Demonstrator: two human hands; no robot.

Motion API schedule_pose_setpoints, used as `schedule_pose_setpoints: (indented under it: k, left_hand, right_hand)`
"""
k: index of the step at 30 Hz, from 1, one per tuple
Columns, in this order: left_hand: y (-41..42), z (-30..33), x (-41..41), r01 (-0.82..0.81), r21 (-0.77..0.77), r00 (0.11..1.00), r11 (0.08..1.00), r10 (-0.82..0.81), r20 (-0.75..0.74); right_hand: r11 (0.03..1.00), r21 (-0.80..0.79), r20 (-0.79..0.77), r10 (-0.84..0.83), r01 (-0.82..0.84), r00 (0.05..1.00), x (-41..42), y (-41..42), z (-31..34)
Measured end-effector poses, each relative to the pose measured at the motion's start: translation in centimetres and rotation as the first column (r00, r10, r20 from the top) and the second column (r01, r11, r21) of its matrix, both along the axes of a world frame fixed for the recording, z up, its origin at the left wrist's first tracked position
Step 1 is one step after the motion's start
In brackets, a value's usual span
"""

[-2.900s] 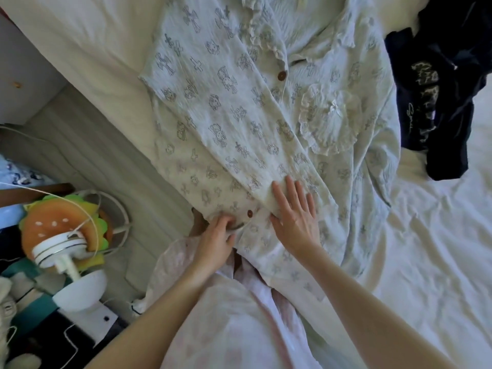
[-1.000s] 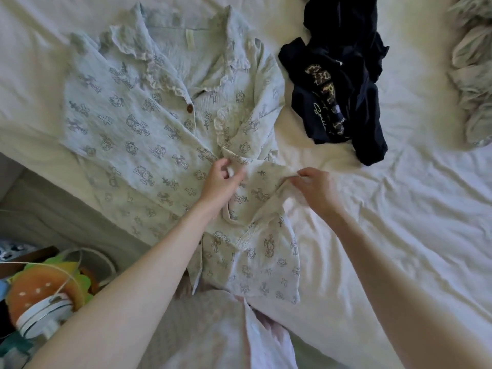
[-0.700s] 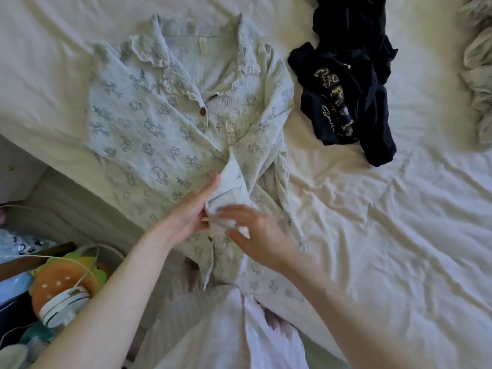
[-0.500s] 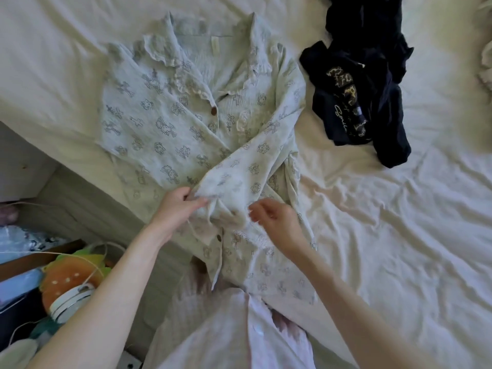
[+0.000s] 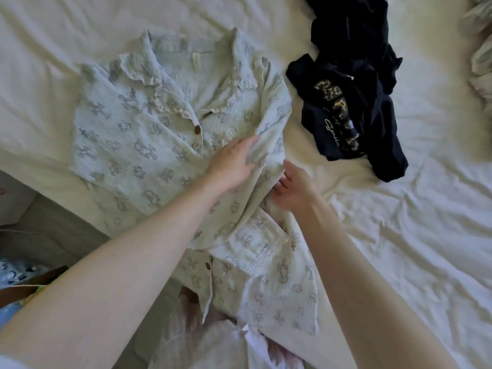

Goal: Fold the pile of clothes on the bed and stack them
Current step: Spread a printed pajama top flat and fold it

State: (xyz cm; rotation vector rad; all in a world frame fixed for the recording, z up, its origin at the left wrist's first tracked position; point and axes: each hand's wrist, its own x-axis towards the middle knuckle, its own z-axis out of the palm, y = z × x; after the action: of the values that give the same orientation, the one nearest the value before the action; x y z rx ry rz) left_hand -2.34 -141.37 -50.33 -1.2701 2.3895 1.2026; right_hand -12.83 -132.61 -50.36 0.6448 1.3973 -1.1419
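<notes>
The pale printed shirt (image 5: 138, 145) is spread flat on the white bed (image 5: 399, 249). It is pressed by the left hand (image 5: 231, 166) with straight fingers. Its folded edge is touched by the right hand (image 5: 295, 187), fingers loosely open. Farther off, a dark garment (image 5: 354, 107) is left crumpled.

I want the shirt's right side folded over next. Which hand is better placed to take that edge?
Likely the right hand: it sits at the pyjama shirt's right edge, fingers touching the fabric. The left hand lies flat on the shirt's middle, suited to pinning it.
</notes>
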Motion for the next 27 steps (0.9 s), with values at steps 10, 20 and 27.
schedule_pose_setpoints:
  k: [10,20,27]
  left_hand:
    - [-3.3,-0.1,2.6,-0.38,0.161,0.924,0.911,0.367,0.108]
    - [-9.0,-2.0,-8.7,-0.468,0.23,0.884,0.853,0.449,0.134]
    - [-10.3,-1.5,-13.6,-0.459,0.426,0.791,0.78,0.577,-0.204]
  right_hand:
    - [0.994,-0.08,-0.206,0.056,-0.074,0.977,-2.0,3.5,-0.5]
    - [0.997,-0.071,0.009,-0.03,0.031,1.0,-3.9,1.6,-2.1]
    - [0.911,-0.176,0.209,-0.335,0.372,0.919,-3.9,1.9,-2.6]
